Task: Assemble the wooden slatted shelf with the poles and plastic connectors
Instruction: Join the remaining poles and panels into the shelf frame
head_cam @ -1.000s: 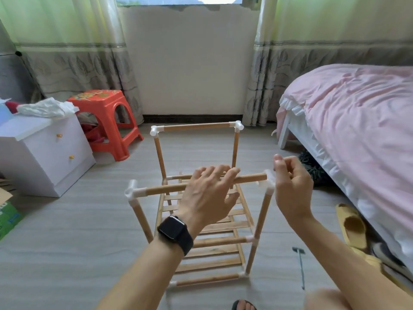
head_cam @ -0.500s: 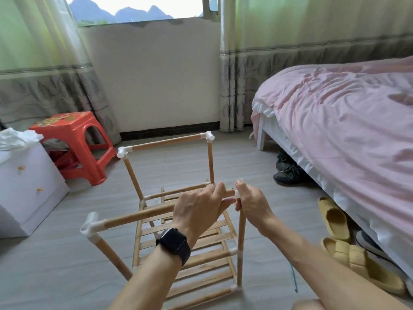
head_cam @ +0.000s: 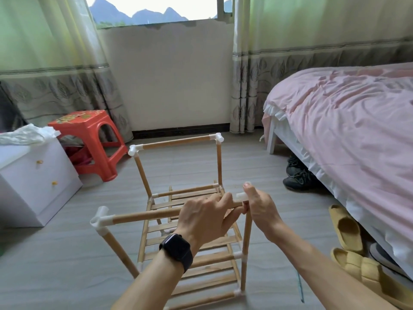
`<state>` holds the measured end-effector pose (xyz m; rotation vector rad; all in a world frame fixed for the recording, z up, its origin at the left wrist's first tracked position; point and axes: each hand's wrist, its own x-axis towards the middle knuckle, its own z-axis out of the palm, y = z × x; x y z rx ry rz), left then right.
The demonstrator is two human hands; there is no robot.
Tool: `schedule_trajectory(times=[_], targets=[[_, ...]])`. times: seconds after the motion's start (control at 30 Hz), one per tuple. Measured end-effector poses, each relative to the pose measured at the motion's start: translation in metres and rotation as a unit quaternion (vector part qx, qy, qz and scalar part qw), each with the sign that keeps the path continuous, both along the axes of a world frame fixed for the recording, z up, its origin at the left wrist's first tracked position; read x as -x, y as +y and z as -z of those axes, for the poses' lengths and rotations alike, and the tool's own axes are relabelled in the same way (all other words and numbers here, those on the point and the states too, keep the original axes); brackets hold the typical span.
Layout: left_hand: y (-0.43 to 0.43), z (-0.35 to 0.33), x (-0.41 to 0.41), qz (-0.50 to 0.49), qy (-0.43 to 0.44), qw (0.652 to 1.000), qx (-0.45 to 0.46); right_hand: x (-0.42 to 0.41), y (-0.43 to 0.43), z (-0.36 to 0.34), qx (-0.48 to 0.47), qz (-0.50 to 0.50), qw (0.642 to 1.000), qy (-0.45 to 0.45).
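Observation:
The shelf frame (head_cam: 178, 142) of bamboo poles and white plastic connectors stands on the floor, with a slatted tier (head_cam: 201, 260) at its bottom. My left hand (head_cam: 205, 218), with a black watch on the wrist, grips the near top pole (head_cam: 145, 217) close to its right end. My right hand (head_cam: 259, 206) grips the near right corner connector (head_cam: 242, 196), thumb pointing up. The near left connector (head_cam: 100, 219) is bare, with an open socket facing up. The far top pole joins two more connectors.
A pink-covered bed (head_cam: 346, 130) fills the right side, with black shoes (head_cam: 297, 175) and yellow slippers (head_cam: 348, 245) along its edge. A red plastic stool (head_cam: 89, 139) and a white drawer cabinet (head_cam: 33, 180) stand at the left. A thin tool (head_cam: 299, 287) lies on the floor.
My left hand went from hovering flat over the near top pole to gripping it. My right hand stayed at the near right connector. The view shifted and the frame now appears closer.

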<state>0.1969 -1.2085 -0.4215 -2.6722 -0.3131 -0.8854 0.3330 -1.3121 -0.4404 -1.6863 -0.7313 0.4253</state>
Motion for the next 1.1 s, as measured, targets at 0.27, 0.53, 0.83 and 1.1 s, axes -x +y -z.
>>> schedule_trajectory(times=[0.27,0.53,0.83,1.1], targets=[[0.007,0.0,-0.004,0.015,0.045,0.998,0.035,0.003,-0.005,-0.003,0.025,-0.021,0.999,-0.029],[-0.001,-0.008,-0.011,0.005,0.095,0.994,0.054,0.008,0.0,-0.003,0.069,-0.043,0.996,-0.04],[0.016,-0.042,0.027,-0.01,0.135,0.963,0.233,0.014,-0.002,-0.01,0.026,-0.079,0.997,-0.003],[0.122,-0.046,0.171,-0.3,-0.101,0.803,0.506,0.018,0.014,-0.009,-0.054,-0.091,0.99,0.096]])
